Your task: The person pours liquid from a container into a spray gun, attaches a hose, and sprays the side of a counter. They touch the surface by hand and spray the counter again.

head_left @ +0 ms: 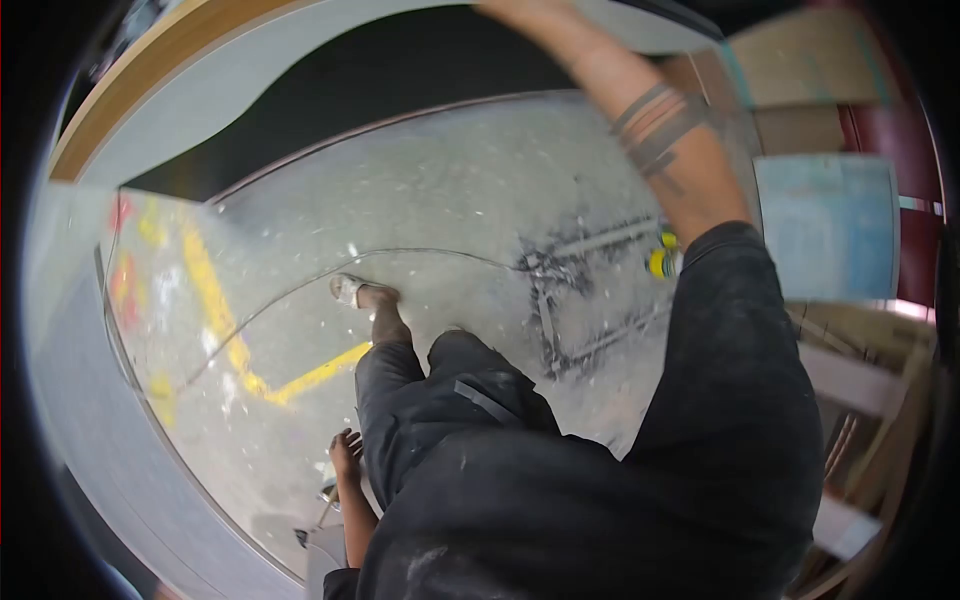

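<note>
Head view, near to far. Left hand hangs low beside the dark trousers, fingers loosely spread, empty, just above a small pale object on the floor; too blurred to identify, it looks light and rigid, best taken by its edges. Beyond, a thin cable curves past the sandalled foot. Right arm rises out of frame; its hand's state cannot be told.
</note>
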A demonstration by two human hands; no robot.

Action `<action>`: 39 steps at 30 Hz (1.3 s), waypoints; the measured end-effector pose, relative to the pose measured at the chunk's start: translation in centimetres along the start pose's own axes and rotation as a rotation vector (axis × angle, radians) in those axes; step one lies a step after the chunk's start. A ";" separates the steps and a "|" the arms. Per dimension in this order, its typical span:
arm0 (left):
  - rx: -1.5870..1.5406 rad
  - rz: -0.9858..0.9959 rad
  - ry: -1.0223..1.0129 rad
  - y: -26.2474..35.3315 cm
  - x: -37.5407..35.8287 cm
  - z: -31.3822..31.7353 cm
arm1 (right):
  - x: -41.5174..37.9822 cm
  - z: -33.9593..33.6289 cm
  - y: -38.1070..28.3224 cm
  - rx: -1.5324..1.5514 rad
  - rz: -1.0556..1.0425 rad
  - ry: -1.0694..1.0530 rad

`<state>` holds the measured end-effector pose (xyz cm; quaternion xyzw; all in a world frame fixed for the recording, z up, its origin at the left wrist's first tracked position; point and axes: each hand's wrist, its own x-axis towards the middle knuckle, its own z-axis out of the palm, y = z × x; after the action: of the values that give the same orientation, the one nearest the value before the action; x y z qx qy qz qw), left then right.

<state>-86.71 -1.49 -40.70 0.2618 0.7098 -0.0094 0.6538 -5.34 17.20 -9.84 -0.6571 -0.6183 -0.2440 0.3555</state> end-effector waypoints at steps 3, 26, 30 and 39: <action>0.054 0.117 0.021 1.1 1.9 2.1 | -15.1 -6.2 -8.1 -0.005 0.144 -0.429; 0.590 0.079 -0.227 -10.4 7.6 21.7 | -92.7 -8.4 -25.3 0.331 1.727 -0.812; 0.601 0.000 -0.060 -16.8 7.8 24.2 | -96.3 -7.0 -19.2 0.133 1.897 -0.706; 0.440 -0.180 -0.218 -32.6 9.3 47.6 | -113.8 -6.8 -3.3 0.517 1.803 -0.616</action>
<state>-55.38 -43.16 -67.00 0.3312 0.6363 -0.2499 0.6504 -21.04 -60.77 -91.57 -0.8191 0.0141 0.4426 0.3646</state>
